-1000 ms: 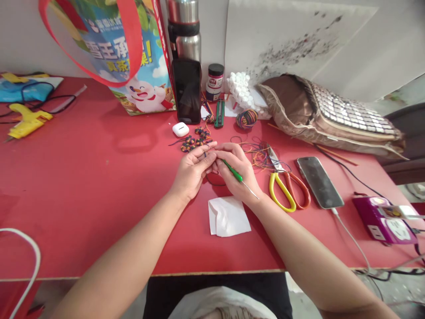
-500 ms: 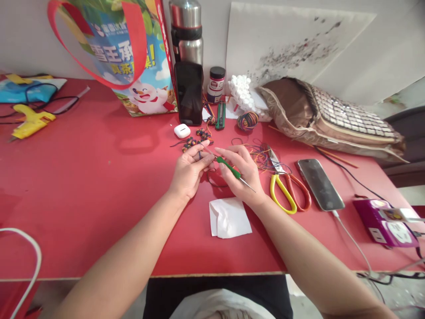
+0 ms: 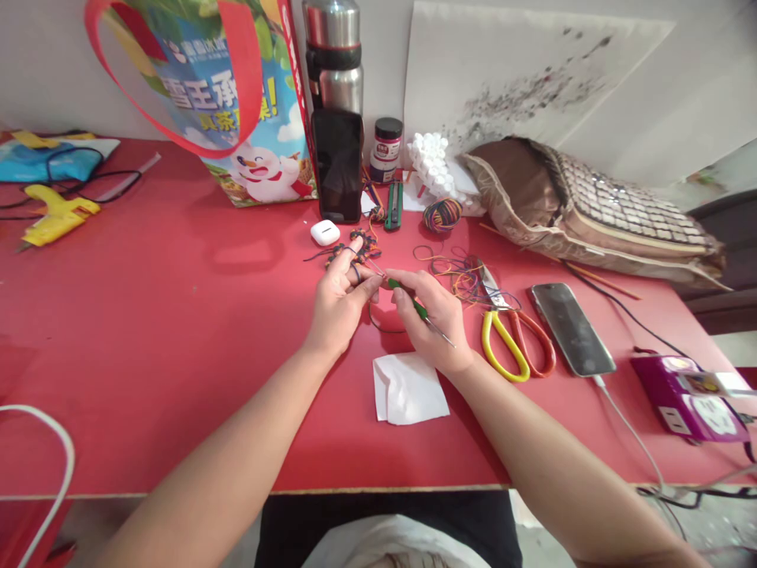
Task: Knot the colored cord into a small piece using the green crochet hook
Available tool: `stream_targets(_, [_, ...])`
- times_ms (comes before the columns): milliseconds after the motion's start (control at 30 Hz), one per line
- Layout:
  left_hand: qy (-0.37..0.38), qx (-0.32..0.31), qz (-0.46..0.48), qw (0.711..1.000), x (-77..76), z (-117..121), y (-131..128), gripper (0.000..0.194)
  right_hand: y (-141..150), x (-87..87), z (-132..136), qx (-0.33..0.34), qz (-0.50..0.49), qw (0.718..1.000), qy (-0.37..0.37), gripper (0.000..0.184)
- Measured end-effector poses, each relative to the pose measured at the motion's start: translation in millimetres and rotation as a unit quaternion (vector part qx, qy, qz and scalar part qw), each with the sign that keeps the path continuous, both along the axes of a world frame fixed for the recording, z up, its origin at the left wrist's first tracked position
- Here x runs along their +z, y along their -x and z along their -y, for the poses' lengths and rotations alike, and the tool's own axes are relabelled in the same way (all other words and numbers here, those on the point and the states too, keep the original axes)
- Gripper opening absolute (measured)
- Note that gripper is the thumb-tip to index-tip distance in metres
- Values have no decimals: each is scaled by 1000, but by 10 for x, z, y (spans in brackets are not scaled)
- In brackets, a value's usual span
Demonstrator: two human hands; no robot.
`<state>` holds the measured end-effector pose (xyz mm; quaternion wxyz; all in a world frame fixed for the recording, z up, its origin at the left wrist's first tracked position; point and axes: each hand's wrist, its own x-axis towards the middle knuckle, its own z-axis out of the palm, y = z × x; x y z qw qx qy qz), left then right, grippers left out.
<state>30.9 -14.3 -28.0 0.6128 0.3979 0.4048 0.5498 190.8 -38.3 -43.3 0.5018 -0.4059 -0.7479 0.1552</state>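
Observation:
My right hand grips a crochet hook with a green handle, its metal back end sticking out toward my wrist. The hook's front tip meets the thread at my left fingertips. My left hand pinches dark thread between thumb and fingers, with a strand looped round a finger and the index finger raised. The stitches in the pinch are too small to make out. Just beyond the left fingers lies a dark blue and orange crocheted piece, partly hidden. A loose thread curves below the hands.
Right of my hands lie tangled threads, scissors, and a charging phone. Folded white paper lies in front. Behind stand a yarn ball, a green cutter, an earphone case, an upright phone and a bag.
My left index finger has lifted and straightened. The right fingers have curled closer round the hook, whose tip has drawn back slightly toward the left thumb.

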Motion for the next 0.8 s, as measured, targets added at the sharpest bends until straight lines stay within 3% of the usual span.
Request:
stream_targets(367, [45, -50, 86, 994, 21, 7, 35, 88, -4, 23, 10, 55, 16, 998, -28, 31])
stream_targets(667, [-23, -14, -11, 1000, 36, 68, -17, 82, 37, -40, -3, 14, -4, 1000, 6, 23])
stream_targets(800, [-8, -34, 27, 999, 4, 46, -4, 90, 58, -25, 10, 14, -13, 1000, -17, 26])
